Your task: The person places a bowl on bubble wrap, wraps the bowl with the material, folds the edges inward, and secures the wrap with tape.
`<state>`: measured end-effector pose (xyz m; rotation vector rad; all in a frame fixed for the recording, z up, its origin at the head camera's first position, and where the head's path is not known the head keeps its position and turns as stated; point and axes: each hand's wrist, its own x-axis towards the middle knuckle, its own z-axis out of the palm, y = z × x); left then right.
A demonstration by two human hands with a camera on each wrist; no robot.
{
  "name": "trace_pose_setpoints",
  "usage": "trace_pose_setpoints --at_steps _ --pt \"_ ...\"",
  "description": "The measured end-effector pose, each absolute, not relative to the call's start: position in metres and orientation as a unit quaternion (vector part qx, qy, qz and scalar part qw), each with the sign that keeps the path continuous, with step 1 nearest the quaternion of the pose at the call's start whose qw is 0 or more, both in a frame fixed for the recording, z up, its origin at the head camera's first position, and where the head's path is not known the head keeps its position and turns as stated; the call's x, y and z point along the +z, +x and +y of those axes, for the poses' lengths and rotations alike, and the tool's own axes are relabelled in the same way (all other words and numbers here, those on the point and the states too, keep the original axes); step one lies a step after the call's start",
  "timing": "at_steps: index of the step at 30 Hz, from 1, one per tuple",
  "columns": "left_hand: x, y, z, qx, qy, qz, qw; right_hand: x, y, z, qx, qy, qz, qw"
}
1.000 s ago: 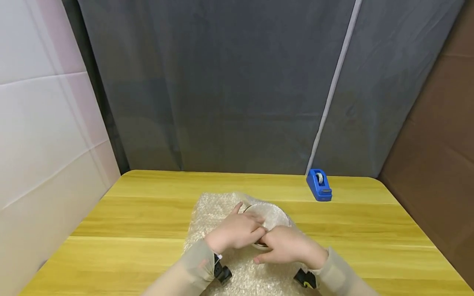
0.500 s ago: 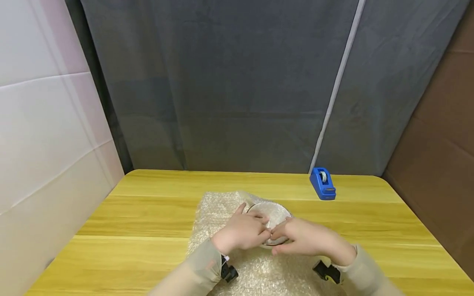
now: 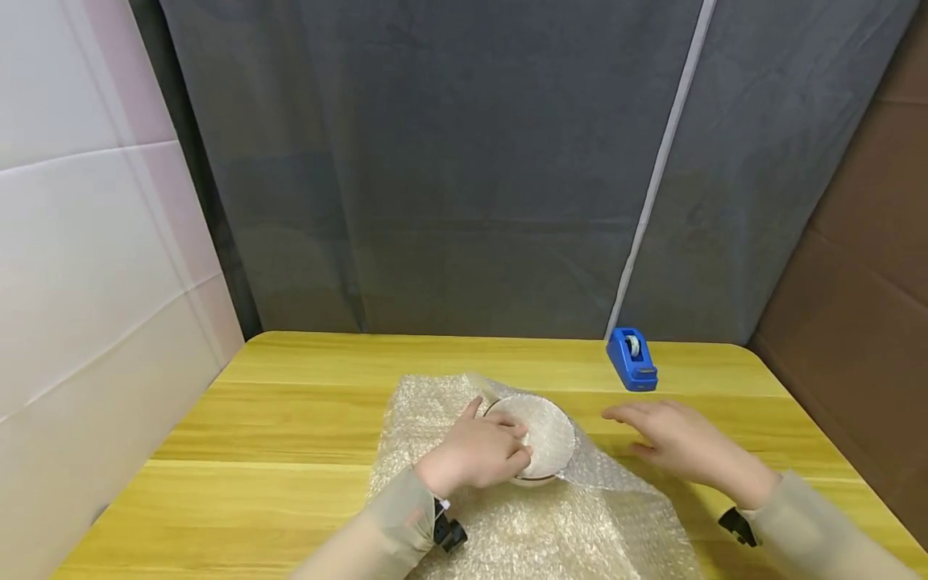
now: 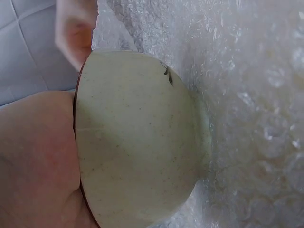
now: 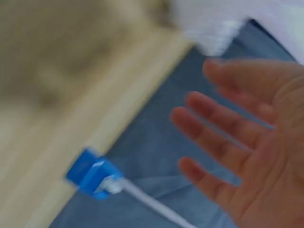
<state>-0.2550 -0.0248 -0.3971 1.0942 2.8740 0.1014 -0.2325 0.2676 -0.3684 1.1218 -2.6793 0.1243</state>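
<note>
A pale speckled bowl (image 4: 137, 137) with a brown rim stands upright on a large sheet of bubble wrap (image 3: 522, 532). Inside the bowl's mouth lies more bubble wrap (image 3: 548, 435), pressed down. Across the bowl's left rim reaches my left hand (image 3: 474, 453), its fingers resting on the wrap inside; its fingertips are partly hidden. My right hand (image 3: 689, 443) hovers over the table to the right of the bowl, holding nothing. In the right wrist view its fingers (image 5: 213, 137) are spread and loosely bent, apart from anything.
A blue tape dispenser (image 3: 632, 362) with a roll of tape stands at the table's back right, beyond my right hand. The wooden table (image 3: 275, 435) ends at a dark grey curtain (image 3: 464, 201). A flap of bubble wrap spreads right of the bowl.
My right hand has left the bowl and the wrap, moving right toward the tape dispenser. A wrap flap now shows at the bowl's right. The left hand stays on the bowl.
</note>
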Motion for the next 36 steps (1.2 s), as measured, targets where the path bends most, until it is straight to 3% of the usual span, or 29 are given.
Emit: trace_pose_setpoints --at_steps 8,13,24,36 --pt "-0.396 -0.256 -0.026 0.02 0.355 0.934 0.025 -0.399 -0.221 0.279 0.005 0.445 -0.882 0.159" --pt "-0.396 -0.257 -0.026 0.017 0.357 0.934 0.017 -0.399 -0.214 0.277 0.014 0.454 -0.877 0.155" --pt "-0.397 -0.256 -0.026 0.022 0.356 0.934 0.019 -0.396 -0.217 0.266 0.05 0.518 -0.827 0.212" --pt "-0.397 -0.255 -0.025 0.038 0.355 0.934 0.032 -0.381 -0.224 0.245 0.157 0.503 -0.831 0.178"
